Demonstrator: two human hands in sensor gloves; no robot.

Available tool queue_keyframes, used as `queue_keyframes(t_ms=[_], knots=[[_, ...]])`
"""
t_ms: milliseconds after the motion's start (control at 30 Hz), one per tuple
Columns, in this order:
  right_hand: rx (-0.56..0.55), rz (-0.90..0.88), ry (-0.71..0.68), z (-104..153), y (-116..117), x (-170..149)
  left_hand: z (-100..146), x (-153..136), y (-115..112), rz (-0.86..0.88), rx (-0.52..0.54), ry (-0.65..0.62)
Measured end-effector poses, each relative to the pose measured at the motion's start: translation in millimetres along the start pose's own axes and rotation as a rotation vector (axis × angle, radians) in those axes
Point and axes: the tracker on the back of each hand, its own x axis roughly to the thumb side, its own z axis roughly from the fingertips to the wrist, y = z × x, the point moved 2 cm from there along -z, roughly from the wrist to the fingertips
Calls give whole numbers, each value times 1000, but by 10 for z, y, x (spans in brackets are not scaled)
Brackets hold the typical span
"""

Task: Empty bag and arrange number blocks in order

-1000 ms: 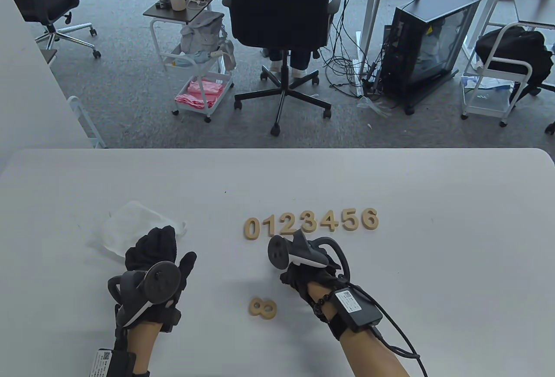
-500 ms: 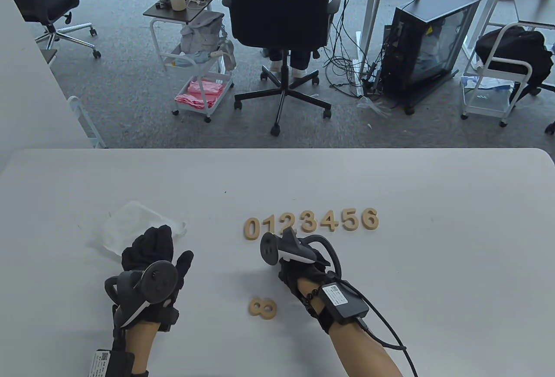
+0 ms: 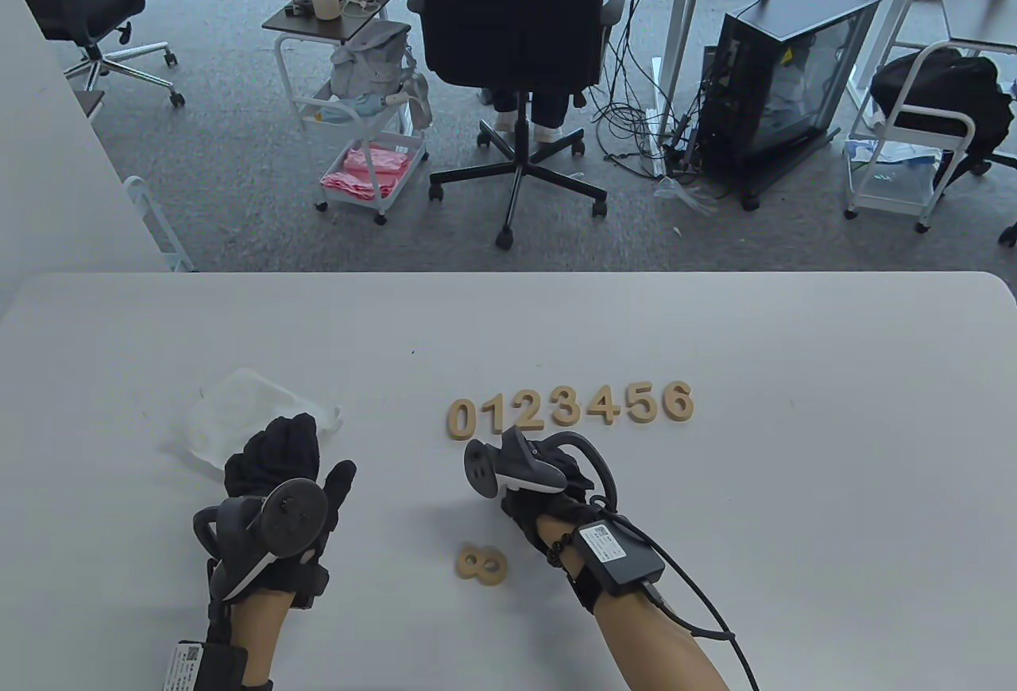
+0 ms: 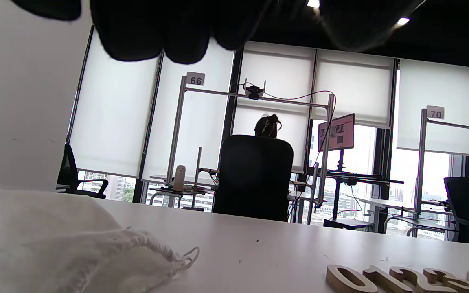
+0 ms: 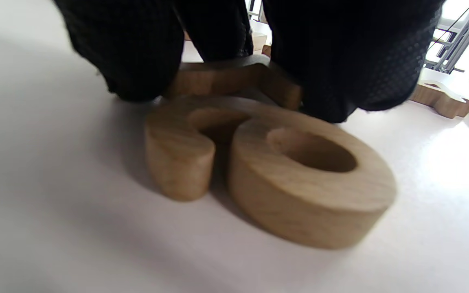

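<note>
Right now I see my right hand (image 3: 548,500) low in the table view's centre, fingertips (image 5: 136,61) down on a wooden number block (image 5: 259,175), a 6 or 9 shape lying flat; a second block piece (image 5: 234,75) sits pinched between the fingers behind it. Row of blocks 0 to 6 (image 3: 570,407) lies just above that hand. An 8 block (image 3: 481,564) lies alone, lower centre, apart from the wrist. My left hand (image 3: 278,476), lower left, rests flat and relaxed on the white cloth bag (image 3: 238,405), gripping nothing. White table (image 3: 794,484) under it all.
</note>
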Motion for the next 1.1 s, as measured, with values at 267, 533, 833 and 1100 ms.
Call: queue_keyframes(t_ms=[267, 533, 833, 1100], knots=[[-40, -516, 23, 171, -143, -466, -2, 1, 2, 3, -2, -1], [-232, -1168, 23, 709, -194, -1365, -2, -4, 2, 7, -1, 1], [-555, -1322, 190, 1326, 4, -2140, 0, 4, 6, 3, 0, -1], [-714, -1238, 296, 1575, 29, -2410, 5, 9, -3, 0, -9, 1]])
